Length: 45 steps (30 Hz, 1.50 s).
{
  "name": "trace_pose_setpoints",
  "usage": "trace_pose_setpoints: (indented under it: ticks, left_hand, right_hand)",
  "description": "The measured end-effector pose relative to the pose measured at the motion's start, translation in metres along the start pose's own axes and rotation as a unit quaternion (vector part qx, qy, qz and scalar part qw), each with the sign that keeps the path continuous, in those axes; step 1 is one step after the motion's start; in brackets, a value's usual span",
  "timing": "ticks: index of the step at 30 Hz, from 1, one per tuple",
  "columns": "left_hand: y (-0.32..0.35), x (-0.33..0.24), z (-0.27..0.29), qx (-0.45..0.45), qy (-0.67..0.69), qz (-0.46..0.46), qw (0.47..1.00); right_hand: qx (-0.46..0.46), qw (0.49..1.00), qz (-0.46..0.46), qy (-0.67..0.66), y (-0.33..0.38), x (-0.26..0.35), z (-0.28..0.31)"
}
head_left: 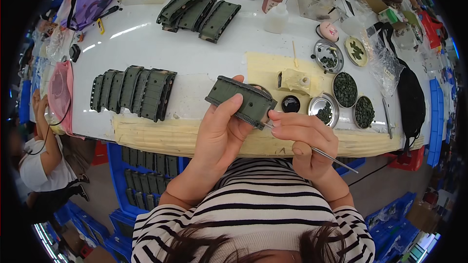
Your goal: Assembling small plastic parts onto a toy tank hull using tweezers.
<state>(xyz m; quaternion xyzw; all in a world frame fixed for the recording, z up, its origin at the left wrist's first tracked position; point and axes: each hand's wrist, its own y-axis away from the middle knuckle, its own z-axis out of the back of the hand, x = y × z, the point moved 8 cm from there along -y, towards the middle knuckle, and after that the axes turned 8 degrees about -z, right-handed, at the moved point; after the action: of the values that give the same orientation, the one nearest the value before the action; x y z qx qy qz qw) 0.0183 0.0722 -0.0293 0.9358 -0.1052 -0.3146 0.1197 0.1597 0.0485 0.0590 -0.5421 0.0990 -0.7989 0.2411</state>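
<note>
White table [204,53], green part [241,101] in left hand [222,136]

White worktable [195,58] above blue floor crates [117,185].

L hand [219,134] gripping green track piece [241,101], R hand [307,143] w/ thin tool [331,158]

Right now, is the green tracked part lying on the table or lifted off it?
Lifted: the left hand holds the green tracked part above the table.
</note>
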Motion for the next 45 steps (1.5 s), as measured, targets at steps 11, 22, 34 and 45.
trace_pose_setpoints:
  ticks: [11, 22, 34, 45]
  left_hand:
    - [-0.007, 0.002, -0.010, 0.078, 0.087, 0.044, 0.992]
    - [-0.005, 0.014, -0.022, 0.085, 0.372, 0.173, 0.908]
    - [-0.013, 0.017, -0.026, 0.015, 0.364, 0.166, 0.916]
    - [-0.012, 0.016, -0.019, 0.011, 0.276, 0.105, 0.955]
  right_hand:
    - [-0.004, 0.999, 0.030, -0.018, 0.003, 0.014, 0.004]
    - [-0.058, 0.992, 0.105, -0.044, 0.010, 0.028, 0.013]
    - [-0.056, 0.992, 0.110, -0.021, 0.013, 0.028, 0.009]
    - [-0.095, 0.995, 0.033, -0.026, 0.017, 0.006, 0.007]
